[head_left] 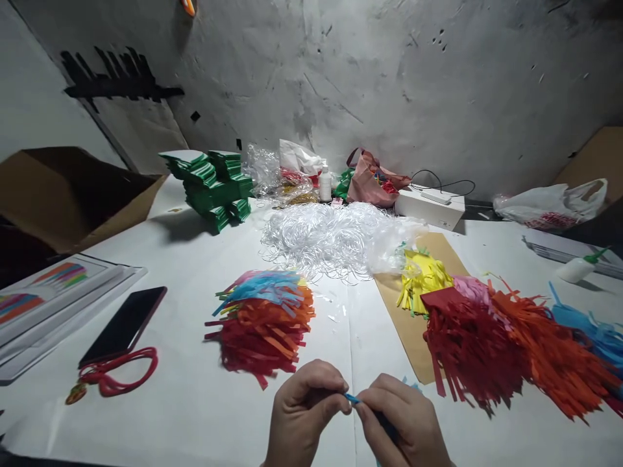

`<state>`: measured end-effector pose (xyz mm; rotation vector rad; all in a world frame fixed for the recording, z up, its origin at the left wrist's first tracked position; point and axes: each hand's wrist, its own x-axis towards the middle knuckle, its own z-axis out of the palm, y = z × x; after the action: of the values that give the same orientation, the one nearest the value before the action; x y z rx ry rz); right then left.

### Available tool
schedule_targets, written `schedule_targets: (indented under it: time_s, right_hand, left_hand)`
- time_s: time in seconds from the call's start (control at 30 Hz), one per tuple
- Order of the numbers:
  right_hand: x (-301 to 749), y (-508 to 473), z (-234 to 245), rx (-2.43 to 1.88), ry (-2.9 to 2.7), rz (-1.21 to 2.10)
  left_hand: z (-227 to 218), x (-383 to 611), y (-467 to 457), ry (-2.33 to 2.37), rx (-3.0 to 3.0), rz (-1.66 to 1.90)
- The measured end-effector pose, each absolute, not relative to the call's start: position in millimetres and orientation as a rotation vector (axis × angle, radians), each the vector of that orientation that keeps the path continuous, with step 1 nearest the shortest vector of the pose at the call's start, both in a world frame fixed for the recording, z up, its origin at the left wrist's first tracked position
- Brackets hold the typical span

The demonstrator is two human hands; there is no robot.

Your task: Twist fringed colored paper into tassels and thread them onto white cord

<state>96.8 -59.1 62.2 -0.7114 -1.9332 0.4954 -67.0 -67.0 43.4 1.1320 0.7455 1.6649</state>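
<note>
My left hand (311, 412) pinches one end of a twisted strip of blue tissue paper (352, 398) at the table's front middle. My right hand (402, 418) grips the same strip just to the right, fingers closed around it. Part of the blue paper is hidden inside the right hand. Beyond my left hand lies a pile of fringed paper tassels (265, 318) in red, orange, blue and pink. To the right are more fringed bundles: a dark red one (472, 344), an orange one (545, 350), a yellow one (423, 279) and a blue one (591, 334).
A heap of clear plastic string (331, 237) lies mid-table, with stacked green pieces (214, 188) behind left. A phone (124, 324) with a red cord (124, 373) lies left. A white box (431, 206), a pink bag (370, 178) and a glue bottle (581, 267) stand or lie farther off.
</note>
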Motion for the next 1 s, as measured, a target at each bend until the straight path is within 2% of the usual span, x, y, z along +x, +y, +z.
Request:
schedule_targets:
  time_s: [0.23, 0.67, 1.0]
  right_hand:
    - [99, -55, 81, -0.718, -2.113, 0.470]
    - [93, -51, 86, -0.712, -2.341, 0.257]
    - [97, -52, 98, -0.704, -2.359, 0.625]
  left_hand:
    - [54, -82, -69, 0.836, 1.524, 1.642]
    - [57, -95, -67, 0.905, 1.544, 1.416]
    - [56, -97, -69, 0.879, 1.398, 1.314]
